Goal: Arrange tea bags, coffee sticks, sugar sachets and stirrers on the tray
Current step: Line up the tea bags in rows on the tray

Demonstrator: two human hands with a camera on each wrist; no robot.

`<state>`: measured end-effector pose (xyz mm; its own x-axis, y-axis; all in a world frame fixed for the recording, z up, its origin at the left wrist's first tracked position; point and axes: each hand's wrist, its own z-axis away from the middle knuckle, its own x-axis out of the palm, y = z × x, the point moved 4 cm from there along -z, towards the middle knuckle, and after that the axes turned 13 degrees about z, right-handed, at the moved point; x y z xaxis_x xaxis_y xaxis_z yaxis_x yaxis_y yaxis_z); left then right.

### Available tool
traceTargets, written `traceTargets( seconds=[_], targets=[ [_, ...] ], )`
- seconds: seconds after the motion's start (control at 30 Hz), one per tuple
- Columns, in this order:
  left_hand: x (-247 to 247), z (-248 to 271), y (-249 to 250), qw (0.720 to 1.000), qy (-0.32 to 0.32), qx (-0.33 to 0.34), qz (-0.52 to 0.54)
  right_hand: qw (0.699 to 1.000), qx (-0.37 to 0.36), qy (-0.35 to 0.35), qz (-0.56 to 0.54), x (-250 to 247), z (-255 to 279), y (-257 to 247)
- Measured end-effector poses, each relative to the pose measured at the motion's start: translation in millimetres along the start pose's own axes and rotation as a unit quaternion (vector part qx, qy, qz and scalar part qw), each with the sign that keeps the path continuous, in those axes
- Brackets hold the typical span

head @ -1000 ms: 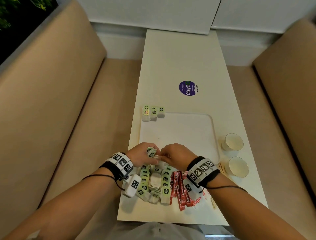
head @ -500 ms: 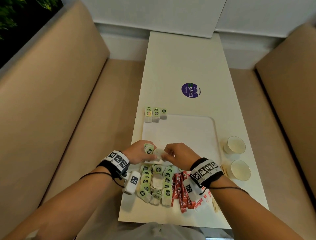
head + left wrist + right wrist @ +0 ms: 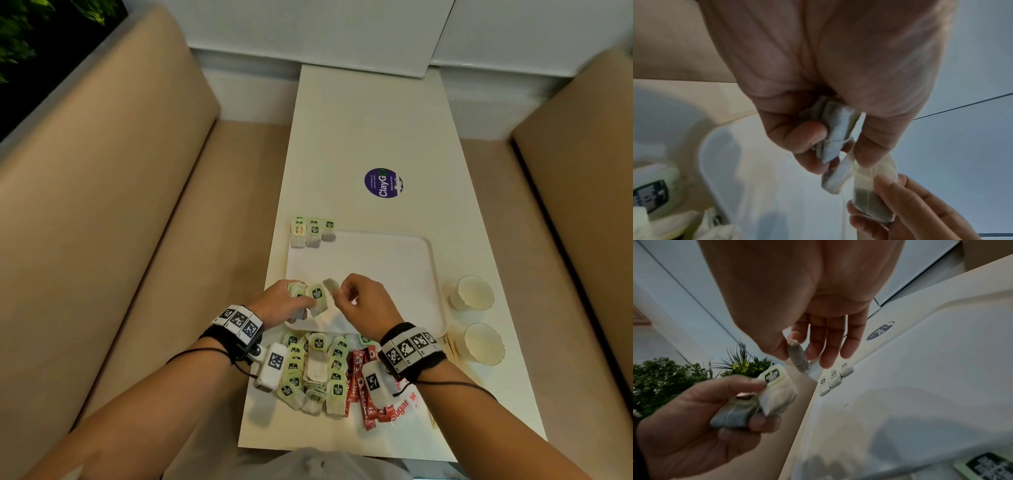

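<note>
My left hand (image 3: 287, 303) grips a small bunch of green-tagged tea bags (image 3: 317, 298) (image 3: 832, 133) over the near left corner of the white tray (image 3: 394, 270). My right hand (image 3: 356, 298) pinches a single tea bag (image 3: 331, 285) (image 3: 798, 357) between thumb and forefinger, right beside the bunch. Three tea bags (image 3: 312, 231) (image 3: 832, 378) lie in a row at the tray's far left corner. A pile of tea bags (image 3: 317, 368) lies on the table before the tray, with red coffee sticks (image 3: 361, 383) and sugar sachets (image 3: 406, 406) to its right.
Two white paper cups (image 3: 474, 293) (image 3: 484, 342) stand right of the tray. Wooden stirrers (image 3: 450, 347) lie next to the nearer cup. A round purple sticker (image 3: 383, 183) marks the table beyond the tray. Beige benches flank the narrow table.
Both hands have risen from the pile to the tray's near edge. The right hand has drawn one tea bag away from the bunch in the left hand.
</note>
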<state>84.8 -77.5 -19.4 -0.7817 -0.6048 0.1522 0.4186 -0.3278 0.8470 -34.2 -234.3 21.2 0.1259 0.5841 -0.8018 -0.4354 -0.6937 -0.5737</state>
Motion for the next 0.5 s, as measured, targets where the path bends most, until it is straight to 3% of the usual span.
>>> traceTargets(
  seconds=[0.23, 0.5],
  targets=[
    [9, -3, 11, 0.998, -0.004, 0.033, 0.044, 0.997, -0.068, -0.035, 0.028, 15, 0, -18],
    [1, -11, 8, 0.998, 0.006, 0.058, 0.021, 0.998, -0.051, -0.030, 0.003, 12, -9, -14]
  ],
)
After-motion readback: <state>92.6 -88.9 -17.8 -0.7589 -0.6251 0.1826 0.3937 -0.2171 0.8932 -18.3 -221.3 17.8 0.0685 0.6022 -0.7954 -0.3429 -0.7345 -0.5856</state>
